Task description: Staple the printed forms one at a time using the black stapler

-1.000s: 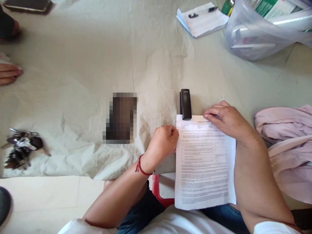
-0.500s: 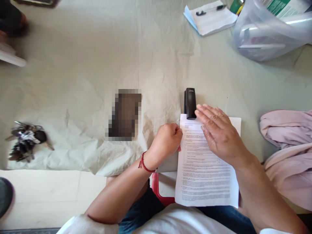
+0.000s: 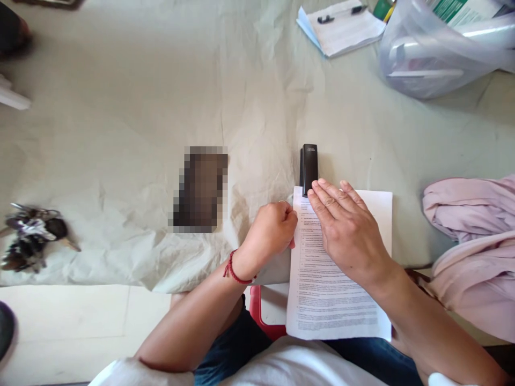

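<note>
A printed sheet of paper, perhaps a stack, lies over the table's near edge and hangs towards my lap. My left hand, a red cord round its wrist, pinches the paper's left edge near the top. At the top left corner of the page sits a black stapler, its front end over the paper. My right hand lies stretched out across the page, fingers extended, with its fingertips at the stapler's front end. Whether they press on it I cannot tell.
To the left lie a blurred-out dark rectangular object and a bunch of keys. Papers with a pen and a clear plastic bag are at the far right. Pink cloth lies on the right.
My right hand has slid left over the page, and its fingertips have come to the stapler's front end. My left hand keeps its hold on the paper. The view has shifted slightly.
</note>
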A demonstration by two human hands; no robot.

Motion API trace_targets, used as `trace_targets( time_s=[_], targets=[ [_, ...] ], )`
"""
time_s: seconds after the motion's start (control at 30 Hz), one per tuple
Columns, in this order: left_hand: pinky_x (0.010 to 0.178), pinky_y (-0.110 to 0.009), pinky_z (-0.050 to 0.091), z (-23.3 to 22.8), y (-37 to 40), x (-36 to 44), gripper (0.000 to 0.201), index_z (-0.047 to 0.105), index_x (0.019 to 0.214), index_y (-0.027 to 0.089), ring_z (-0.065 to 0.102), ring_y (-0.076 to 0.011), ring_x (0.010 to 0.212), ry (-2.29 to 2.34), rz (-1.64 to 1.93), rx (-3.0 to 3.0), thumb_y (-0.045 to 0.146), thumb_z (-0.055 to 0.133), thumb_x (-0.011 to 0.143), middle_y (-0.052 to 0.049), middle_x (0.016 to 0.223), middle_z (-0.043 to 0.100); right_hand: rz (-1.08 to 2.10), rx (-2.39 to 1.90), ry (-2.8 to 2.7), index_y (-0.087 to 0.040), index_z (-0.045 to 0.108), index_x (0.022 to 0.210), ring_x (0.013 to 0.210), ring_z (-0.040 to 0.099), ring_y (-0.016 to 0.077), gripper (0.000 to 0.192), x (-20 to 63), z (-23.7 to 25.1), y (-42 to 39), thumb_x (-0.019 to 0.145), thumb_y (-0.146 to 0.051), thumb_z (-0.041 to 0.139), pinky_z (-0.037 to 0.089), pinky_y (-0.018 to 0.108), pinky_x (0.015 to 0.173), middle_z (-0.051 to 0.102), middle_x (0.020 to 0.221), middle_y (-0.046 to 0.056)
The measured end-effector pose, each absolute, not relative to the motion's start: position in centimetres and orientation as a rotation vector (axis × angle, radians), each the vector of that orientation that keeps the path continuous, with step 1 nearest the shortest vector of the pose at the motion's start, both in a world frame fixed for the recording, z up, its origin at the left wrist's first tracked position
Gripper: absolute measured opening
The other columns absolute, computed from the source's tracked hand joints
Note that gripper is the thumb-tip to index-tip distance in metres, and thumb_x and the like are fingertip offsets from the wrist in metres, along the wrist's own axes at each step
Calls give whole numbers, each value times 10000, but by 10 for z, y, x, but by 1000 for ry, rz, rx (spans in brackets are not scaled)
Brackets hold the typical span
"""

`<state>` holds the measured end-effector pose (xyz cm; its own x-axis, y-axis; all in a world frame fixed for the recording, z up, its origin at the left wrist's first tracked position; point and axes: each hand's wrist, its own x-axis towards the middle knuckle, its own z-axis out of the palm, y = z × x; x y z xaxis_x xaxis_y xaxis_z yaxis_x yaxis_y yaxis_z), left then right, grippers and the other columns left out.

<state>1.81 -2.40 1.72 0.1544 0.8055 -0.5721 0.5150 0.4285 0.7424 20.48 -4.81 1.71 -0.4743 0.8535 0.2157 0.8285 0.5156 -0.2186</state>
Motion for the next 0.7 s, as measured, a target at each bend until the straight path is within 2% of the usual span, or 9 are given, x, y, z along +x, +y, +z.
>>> trace_targets(
  time_s=[0.2,0.4,0.5,0.6,0.7],
  targets=[
    [603,-297,416,16,-24,18,312,588,679,240,592,-171,530,1511,296,1195,183,541,983,0,485,660,-3,-1411,-2473,-57,710,1498,1527,642,315,503,195,10,-53,1083,-13,430,524,541,1322,686,1557,213],
    [592,-300,397,18,-25,18,315,589,688,238,560,-161,505,1513,314,1184,215,551,999,16,473,633,108,-1466,-2426,-184,665,1590,1551,623,295,580,198,9,-54,1072,-13,467,538,561,1305,666,1606,128],
    [595,-302,389,20,-27,16,321,592,673,237,536,-158,492,1511,334,1202,216,554,991,18,467,620,150,-1461,-2415,-210,732,1511,1524,651,291,530,203,17,-47,1077,-27,488,505,576,1322,694,1579,94],
    [596,-299,382,23,-28,12,305,604,675,233,521,-154,489,1482,321,1207,217,557,977,16,475,626,259,-1477,-2364,-259,802,1398,1408,741,274,492,212,26,-36,1086,-53,483,479,591,1327,745,1521,51],
    [606,-293,381,22,-28,7,308,603,673,232,517,-150,495,1420,299,1190,240,552,977,14,471,619,484,-1490,-2261,-274,835,1330,1314,791,252,469,228,35,-22,1081,-98,480,519,547,1286,794,1455,36]
  ],
)
